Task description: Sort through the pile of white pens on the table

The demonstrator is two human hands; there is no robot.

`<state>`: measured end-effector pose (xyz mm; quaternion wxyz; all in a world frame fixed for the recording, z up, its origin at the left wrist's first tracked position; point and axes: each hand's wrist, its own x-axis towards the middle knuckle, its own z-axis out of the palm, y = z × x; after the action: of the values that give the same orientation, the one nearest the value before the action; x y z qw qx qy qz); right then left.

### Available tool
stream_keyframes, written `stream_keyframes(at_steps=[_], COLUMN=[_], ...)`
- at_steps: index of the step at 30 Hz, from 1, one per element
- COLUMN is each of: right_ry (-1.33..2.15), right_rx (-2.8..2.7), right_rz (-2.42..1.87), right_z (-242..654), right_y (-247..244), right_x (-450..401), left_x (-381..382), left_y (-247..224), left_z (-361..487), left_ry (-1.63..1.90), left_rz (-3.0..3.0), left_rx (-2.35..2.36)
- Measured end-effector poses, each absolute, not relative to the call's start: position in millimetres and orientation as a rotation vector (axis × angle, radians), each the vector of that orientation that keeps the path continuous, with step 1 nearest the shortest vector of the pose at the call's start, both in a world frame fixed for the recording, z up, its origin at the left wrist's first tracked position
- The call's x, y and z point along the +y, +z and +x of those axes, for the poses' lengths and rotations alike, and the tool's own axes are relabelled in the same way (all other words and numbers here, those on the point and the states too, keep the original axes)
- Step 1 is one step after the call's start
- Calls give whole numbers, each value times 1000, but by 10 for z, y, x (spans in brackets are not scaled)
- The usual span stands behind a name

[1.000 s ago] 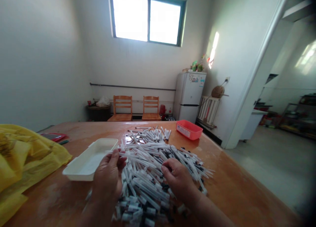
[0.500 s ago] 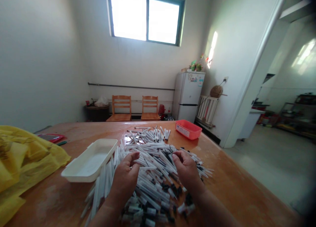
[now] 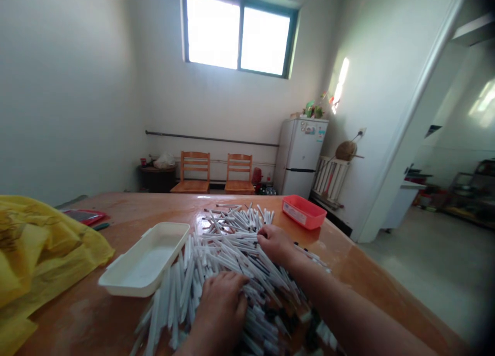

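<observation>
White pen-barrel heap (image 3: pixel 228 247) | left hand (image 3: pixel 222 304): fingers laid over near side, unclenched | right hand (image 3: pixel 275 244): fingers curled on far side, grip unclear | foam tray (image 3: pixel 145 258): just left of heap

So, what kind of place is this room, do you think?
Probably a plain room in a home, used for small piecework. A fridge and a radiator stand by the wall, and a large pile of white pen-like tubes covers much of the wooden table.
</observation>
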<state>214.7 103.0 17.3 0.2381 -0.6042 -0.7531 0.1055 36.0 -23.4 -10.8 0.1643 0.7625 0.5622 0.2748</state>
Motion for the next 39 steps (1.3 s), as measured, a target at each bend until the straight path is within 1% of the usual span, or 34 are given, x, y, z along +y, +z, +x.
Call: stream_keyframes(at_steps=[7, 14, 22, 30, 32, 35, 36, 38, 39], right_ry=[240, 269, 375, 468, 552, 770, 898, 1444, 1611], right_rx=[-2298, -2459, -2557, -2359, -2301, -2241, -2205, -1876, -1747], right_rz=[-1786, -1922, -1785, -1482, -1420, -1345, -1313, -1171, -1111], right_z=[1634, 1373, 1482, 1863, 1962, 2095, 2134, 2199, 2224], right_y=[95, -60, -25, 222, 253, 249, 236, 195, 170], right_x=[1799, 2067, 1928, 1390, 1137, 649, 476, 157, 25], left_x=[-233, -223, -242, -187, -150, -84, -68, -55, -59], left_y=[-96, -120, -127, -131, -117, -88, -76, -50, -36], left_z=[342, 322, 321, 306, 282, 242, 232, 220, 219], left_ry=[810, 775, 798, 1029, 1164, 1390, 1437, 1475, 1470], left_rz=[2189, 2205, 2196, 2117, 1973, 1547, 1367, 1050, 939], left_rx=[1514, 1552, 1558, 1536, 1491, 1406, 1361, 1218, 1126])
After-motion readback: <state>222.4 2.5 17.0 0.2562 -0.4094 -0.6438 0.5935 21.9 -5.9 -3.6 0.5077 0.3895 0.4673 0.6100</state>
